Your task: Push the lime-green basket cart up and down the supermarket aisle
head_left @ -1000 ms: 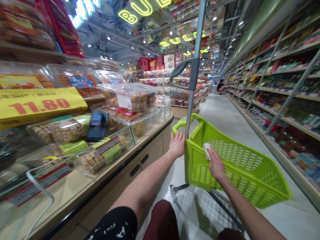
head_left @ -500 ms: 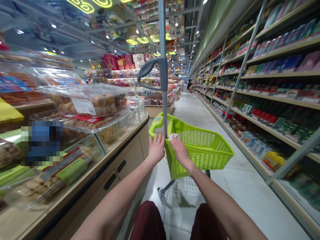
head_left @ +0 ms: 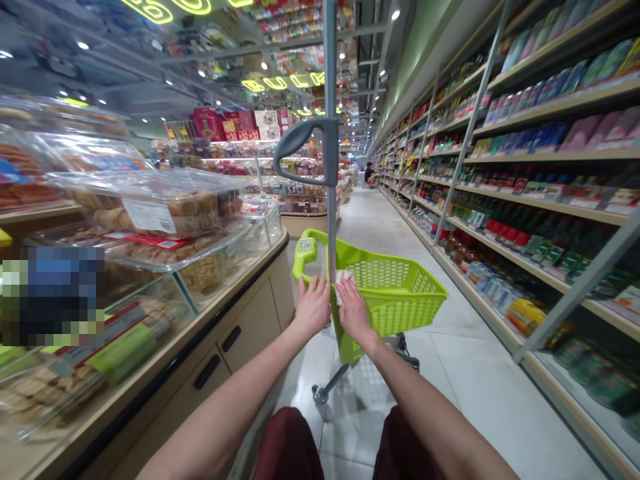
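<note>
A bright green shopping cart (head_left: 400, 283) with a perforated basket stands in front of me. A grey pole (head_left: 331, 220) with a grey loop handle (head_left: 300, 150) rises at the basket's near end. My left hand (head_left: 313, 307) grips the cart's near edge beside the green push handle (head_left: 304, 253), its fingers over the top. Just right of the pole, my right hand (head_left: 353, 310) presses a crumpled white wipe (head_left: 343, 277) onto the basket's near rim. The undersides of both hands are hidden.
On the left runs a counter (head_left: 245, 327) with drawers, stacked with clear boxes of baked goods (head_left: 150, 207). Stocked shelves (head_left: 540, 193) line the right side. Far down the aisle, a person (head_left: 369, 175) is low beside the shelves. Grey-white tiles (head_left: 480, 400) cover the floor.
My view has turned slightly right, so counter and shelves sit farther left. The right hand has shifted a little at the rim, and more of the wipe shows. The left hand stays by the handle.
</note>
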A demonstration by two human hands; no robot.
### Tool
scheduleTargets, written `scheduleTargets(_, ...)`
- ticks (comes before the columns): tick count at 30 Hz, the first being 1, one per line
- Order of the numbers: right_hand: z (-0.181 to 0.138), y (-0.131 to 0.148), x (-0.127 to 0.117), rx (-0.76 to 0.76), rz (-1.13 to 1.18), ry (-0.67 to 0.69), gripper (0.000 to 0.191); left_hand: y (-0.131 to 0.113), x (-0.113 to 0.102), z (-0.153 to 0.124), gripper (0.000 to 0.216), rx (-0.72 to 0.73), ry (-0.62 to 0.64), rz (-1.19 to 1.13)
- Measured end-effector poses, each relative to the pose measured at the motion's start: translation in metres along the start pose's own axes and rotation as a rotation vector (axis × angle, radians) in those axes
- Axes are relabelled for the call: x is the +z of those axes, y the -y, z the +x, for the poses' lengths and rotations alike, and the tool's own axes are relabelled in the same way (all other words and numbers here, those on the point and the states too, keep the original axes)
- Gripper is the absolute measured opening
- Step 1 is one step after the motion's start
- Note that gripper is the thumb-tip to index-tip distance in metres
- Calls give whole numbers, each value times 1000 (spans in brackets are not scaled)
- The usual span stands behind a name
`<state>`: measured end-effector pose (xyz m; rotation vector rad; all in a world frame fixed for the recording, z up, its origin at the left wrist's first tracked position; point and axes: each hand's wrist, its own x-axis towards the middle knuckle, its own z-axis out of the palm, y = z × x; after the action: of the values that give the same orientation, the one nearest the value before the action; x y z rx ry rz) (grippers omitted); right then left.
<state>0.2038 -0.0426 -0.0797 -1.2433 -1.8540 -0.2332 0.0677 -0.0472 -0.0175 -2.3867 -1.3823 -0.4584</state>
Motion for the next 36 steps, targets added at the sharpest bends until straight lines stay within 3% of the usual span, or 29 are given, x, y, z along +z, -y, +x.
scheduleTargets(7,4,-13,-6,105,79,-96,32,27,0,7,49,-72,-55,-27)
scheduleTargets(13,-2,-11,2,-14,62,-146,53,23,7,6,46,-65,-85,-28)
scheduleTargets(18,-39,-20,16,-106,-44,-147,54,15,13,-2,59,-110,-94,-18)
scheduleTargets(23,-89,-31,39,-165,-136,15,48,15,15,-5,63,-101,-81,-8)
scheduleTargets(26,-104,-31,37,-158,-128,77,46,16,12,-7,64,-92,-71,-24)
scheduleTargets(28,-97,-26,25,-164,-97,23,47,16,12,-11,64,-92,-77,-39)
scheduleTargets(32,-52,-12,-7,-162,-94,-135,49,15,20,-32,64,-66,-130,-55)
scheduleTargets(36,-30,-8,-9,-209,-188,-98,48,9,46,-59,63,62,-86,-53)
